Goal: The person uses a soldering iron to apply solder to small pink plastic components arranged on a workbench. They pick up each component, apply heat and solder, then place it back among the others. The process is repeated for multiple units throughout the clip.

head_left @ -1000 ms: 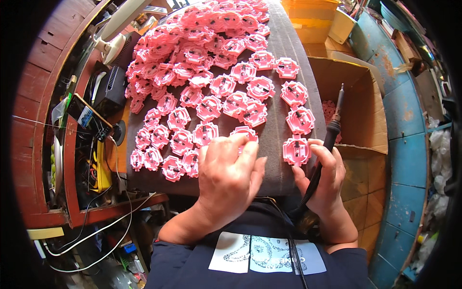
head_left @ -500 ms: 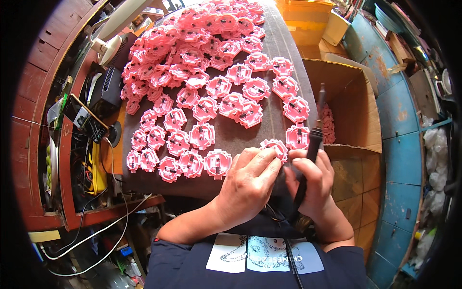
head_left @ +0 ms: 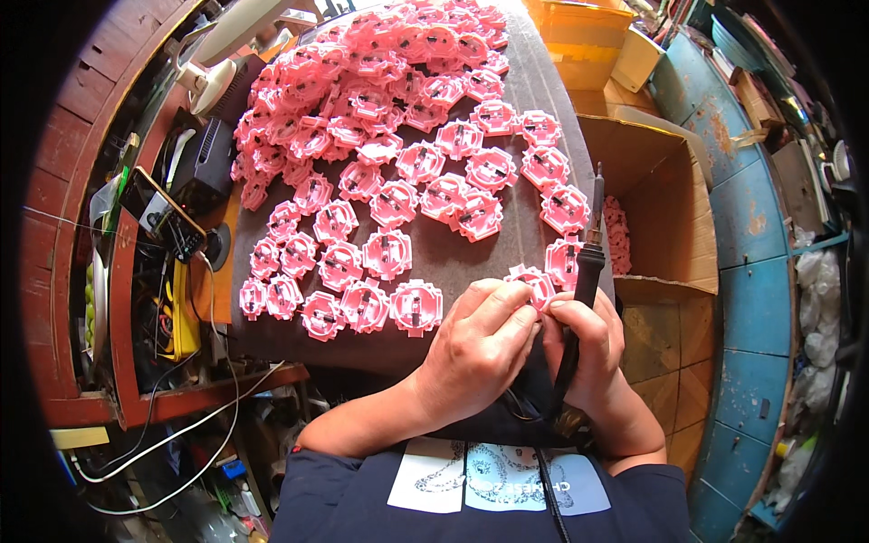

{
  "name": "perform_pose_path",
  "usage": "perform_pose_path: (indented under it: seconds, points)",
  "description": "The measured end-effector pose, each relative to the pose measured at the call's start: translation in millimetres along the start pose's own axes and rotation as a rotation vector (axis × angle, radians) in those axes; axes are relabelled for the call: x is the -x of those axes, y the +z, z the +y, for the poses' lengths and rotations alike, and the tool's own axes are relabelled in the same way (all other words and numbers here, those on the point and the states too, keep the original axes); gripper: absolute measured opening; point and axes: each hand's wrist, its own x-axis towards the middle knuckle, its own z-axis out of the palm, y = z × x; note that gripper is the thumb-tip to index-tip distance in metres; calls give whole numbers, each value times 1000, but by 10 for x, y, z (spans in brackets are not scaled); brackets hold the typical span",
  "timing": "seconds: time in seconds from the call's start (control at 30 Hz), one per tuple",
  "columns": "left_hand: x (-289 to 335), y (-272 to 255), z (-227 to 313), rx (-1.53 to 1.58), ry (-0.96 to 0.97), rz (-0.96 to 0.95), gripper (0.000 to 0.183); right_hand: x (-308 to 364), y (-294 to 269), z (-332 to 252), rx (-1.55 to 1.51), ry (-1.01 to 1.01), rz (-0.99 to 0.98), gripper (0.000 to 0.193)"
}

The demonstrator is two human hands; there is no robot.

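My left hand (head_left: pixel 480 348) pinches a pink plastic part (head_left: pixel 534 284) at the near edge of the dark work surface. Against that part's near side rest the thumb and fingertips of my right hand (head_left: pixel 590 344). A black-handled soldering iron (head_left: pixel 587 271) is gripped in the right hand too, its metal tip pointing up and away from the part. Whatever lies between the fingertips is too small to make out. Just beyond the hands lies another pink part (head_left: pixel 563 261), and to the left a similar one (head_left: pixel 415 308) with a black piece across its middle.
A heap of pink parts (head_left: pixel 362 81) covers the far left of the dark surface (head_left: pixel 453 262), with loose rows nearer me. On the right stands a cardboard box (head_left: pixel 661 199) holding more pink pieces. A phone (head_left: pixel 172 217) on a stand and cables sit at the left.
My right hand has come in towards the left hand, and its thumb now meets the pink part. The soldering iron has become slightly more upright. The whole view has shifted a little.
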Motion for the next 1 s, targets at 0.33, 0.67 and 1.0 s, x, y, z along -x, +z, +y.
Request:
perform_pose_path:
  seconds: [0.33,0.67,1.0]
  points:
    - [20,51,-5,102,-99,47,35,126,150,-4,-96,99,102,44]
    - [-19,68,4,104,-163,73,21,122,97,-22,24,-120,131,51]
    - [4,117,-18,87,-166,163,20,113,140,21,45,-112,92,49]
